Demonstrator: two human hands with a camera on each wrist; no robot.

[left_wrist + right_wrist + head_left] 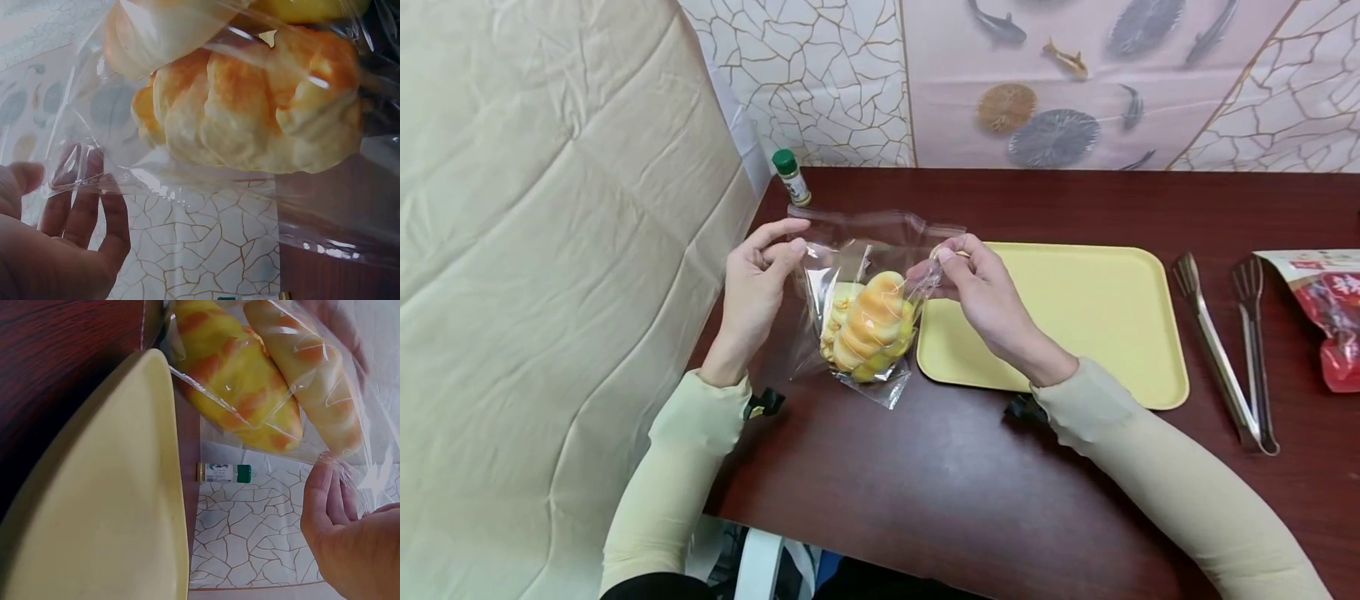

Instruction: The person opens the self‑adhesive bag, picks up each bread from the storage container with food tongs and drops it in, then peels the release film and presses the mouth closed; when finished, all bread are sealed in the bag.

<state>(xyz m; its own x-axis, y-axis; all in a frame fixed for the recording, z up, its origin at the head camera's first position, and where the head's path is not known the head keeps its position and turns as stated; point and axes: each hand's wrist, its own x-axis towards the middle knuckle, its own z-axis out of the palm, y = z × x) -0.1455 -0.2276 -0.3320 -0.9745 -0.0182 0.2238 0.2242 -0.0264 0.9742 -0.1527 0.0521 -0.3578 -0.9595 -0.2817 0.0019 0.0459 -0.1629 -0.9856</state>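
A clear zip-top bag (820,267) holds several bread rolls, among them a golden ridged bun (871,321) and a yellow one (234,375) with orange patches. My left hand (756,283) holds the bag's upper left edge between thumb and fingers; in the left wrist view some fingertips (78,165) show through the plastic. On the other side, my right hand (985,292) pinches the bag's upper right edge, its fingers bent against the film. The bag's mouth faces the back of the table, and the breads lie in its lower part.
A yellow tray (1090,308) lies right of the bag, partly under my right forearm. Metal tongs (1221,358) and a red-and-white packet (1330,317) are farther right. A green-capped bottle (793,179) stands behind the bag. Beige padded fabric (550,292) borders the table's left edge.
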